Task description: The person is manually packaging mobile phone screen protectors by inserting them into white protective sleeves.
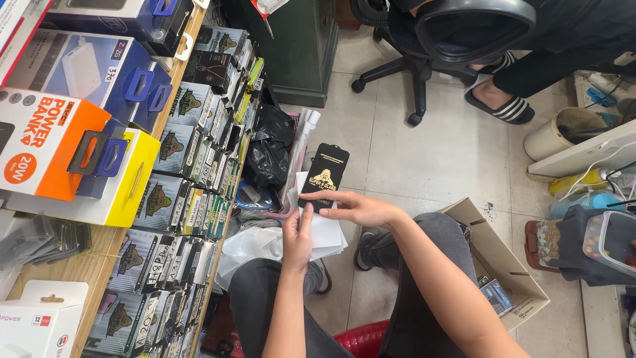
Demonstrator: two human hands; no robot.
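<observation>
- A flat black screen-protector packet (323,178) with a pale emblem printed on its face is held upright over the floor, in front of the person's knees.
- Behind its lower end sits a small stack of white paper sleeves (327,232), which the packet partly overlaps.
- The right hand (358,207) reaches in from the right, fingers stretched leftward and closed on the packet's lower edge, thumb beneath.
- The left hand (297,233) rises from below, fingers together and pressed against the left side of the white sleeves, just under the packet.
- The person sits on a red stool (361,339), in dark grey trousers (265,292).
- To the left stands a wooden shelf unit (99,255); rows of similar dark packets (192,166) are stacked along its edge, with power-bank boxes (59,142) on top.
- Black plastic bags (270,149) lie on the tiled floor (411,159) near the shelf.
- An open cardboard box (507,272) sits at the right knee.
- Farther off, another person's sandalled foot (500,103) rests beside a black office chair (450,33).
</observation>
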